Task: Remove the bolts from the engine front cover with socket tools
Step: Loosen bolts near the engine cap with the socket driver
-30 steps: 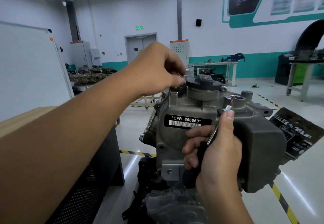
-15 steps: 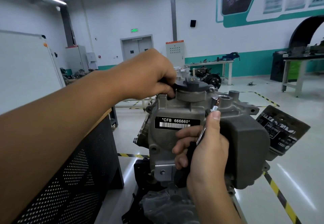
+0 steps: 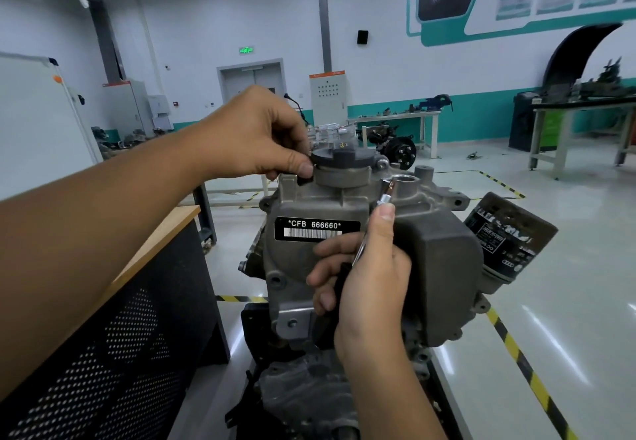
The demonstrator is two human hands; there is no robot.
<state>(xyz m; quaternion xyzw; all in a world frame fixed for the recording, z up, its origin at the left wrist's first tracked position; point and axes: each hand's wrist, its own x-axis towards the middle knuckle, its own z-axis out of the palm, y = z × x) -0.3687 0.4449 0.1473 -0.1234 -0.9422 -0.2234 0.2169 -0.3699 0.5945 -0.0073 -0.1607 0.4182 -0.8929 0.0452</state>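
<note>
A person's right hand (image 3: 364,288) wraps a slim socket driver (image 3: 370,229) by its black handle, thumb braced along the chrome shaft, the socket tip aimed toward 12 o'clock at the upper edge of the engine front cover (image 3: 320,257). The left hand (image 3: 254,140), at 10 o'clock of the black filler cap (image 3: 344,157), pinches something small at the cover's top corner; what it is cannot be told. The cast cover looks rigid and heavy; small bolts, probably slippery, suit a fingertip grip at the head.
</note>
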